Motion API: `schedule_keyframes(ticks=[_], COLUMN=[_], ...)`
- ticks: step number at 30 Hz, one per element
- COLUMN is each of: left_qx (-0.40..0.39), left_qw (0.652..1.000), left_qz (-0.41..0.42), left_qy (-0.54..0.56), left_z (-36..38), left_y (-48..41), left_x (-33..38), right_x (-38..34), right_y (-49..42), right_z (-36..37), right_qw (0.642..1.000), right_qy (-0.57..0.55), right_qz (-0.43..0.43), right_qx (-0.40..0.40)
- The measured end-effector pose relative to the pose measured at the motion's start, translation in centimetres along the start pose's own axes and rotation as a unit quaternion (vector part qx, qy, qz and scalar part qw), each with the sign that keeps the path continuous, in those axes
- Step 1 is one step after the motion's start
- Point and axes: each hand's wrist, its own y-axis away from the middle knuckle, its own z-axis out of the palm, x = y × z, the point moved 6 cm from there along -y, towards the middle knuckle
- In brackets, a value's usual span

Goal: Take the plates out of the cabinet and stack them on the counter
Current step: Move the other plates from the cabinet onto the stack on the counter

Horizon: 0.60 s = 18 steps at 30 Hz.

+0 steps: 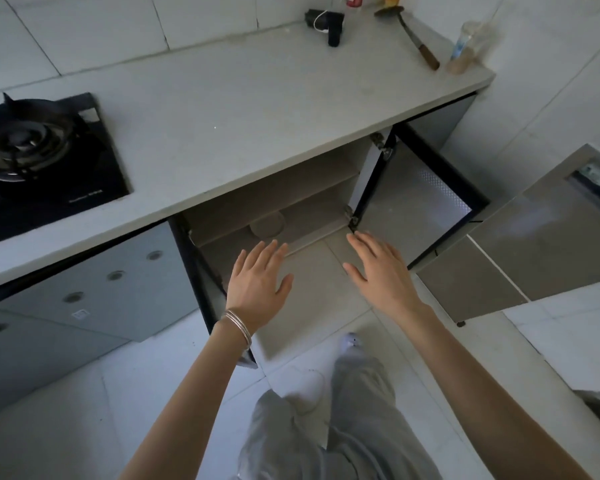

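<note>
The cabinet (326, 188) under the grey counter (222, 109) stands with both doors swung out. On its lower shelf lies a pale round plate (267, 225), partly hidden by the counter's front edge; I cannot tell whether more lie beneath it. My left hand (258, 282), with bangles on the wrist, is spread flat just in front of the shelf, a little below the plate. My right hand (381, 271) is also spread, to the right of the plate near the right door's lower hinge. Neither hand holds anything.
A black gas hob (42, 150) sits on the counter's left. At the back right lie a black device (329, 24), a ladle (409, 36) and a plastic cup (465, 50). The right door (423, 199) juts out beside my right hand; the left door (201, 268) is by my left wrist.
</note>
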Motion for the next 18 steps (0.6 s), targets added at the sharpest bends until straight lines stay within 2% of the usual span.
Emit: schedule_keyframes(ticks=[10, 18], left_qx=[0.031, 0.046], left_qw=[0.995, 0.986], left_qz=[-0.092, -0.159], left_qy=[-0.004, -0.021], left_z=[1.8, 2.8], left_y=[-7.4, -12.5], left_x=[2.0, 4.1], right_x=[6.1, 10.2], right_y=[-9.9, -16.6], right_z=[-0.4, -0.1], right_qw=[0.994, 0.975], right_qy=[-0.001, 0.028], right_qz=[-0.105, -0.205], right_qx=[-0.038, -0.082])
